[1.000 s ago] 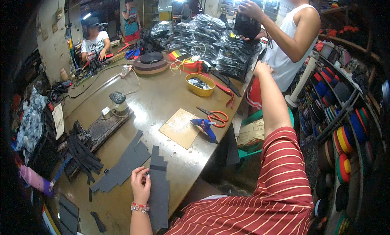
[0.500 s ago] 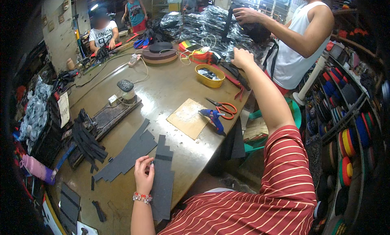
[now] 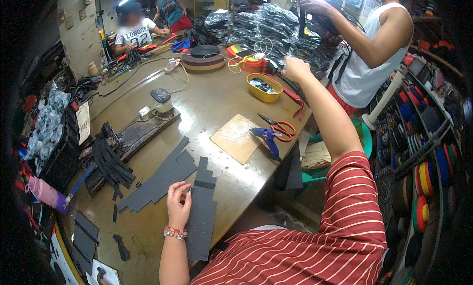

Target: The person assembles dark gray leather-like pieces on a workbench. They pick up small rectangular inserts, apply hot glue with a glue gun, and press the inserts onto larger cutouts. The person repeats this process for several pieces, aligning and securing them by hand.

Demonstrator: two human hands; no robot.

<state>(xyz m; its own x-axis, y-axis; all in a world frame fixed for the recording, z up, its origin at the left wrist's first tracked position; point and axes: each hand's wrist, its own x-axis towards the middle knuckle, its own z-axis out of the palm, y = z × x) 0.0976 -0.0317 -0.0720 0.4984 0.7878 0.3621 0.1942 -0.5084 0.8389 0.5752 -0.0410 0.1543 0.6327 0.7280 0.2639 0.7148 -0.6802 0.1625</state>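
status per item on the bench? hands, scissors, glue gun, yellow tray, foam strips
left hand: pressing on the dark strip, fingers curled
right hand: stretched out beside the yellow tray, holding nothing visible
dark strip: flat, overhanging the table edge
scissors: lying slightly open
glue gun: lying on its side, untouched
yellow tray: holds small dark bits
cardboard pad: flat, bare

- Single view: head cam, worn by the person, looking down and forward over the tabletop [image 3: 207, 102].
- Wide fisheye; edges bend, corners dark.
- Near field: own forearms enter from the lower edge.
- Far field: co-workers at the tabletop's far end.
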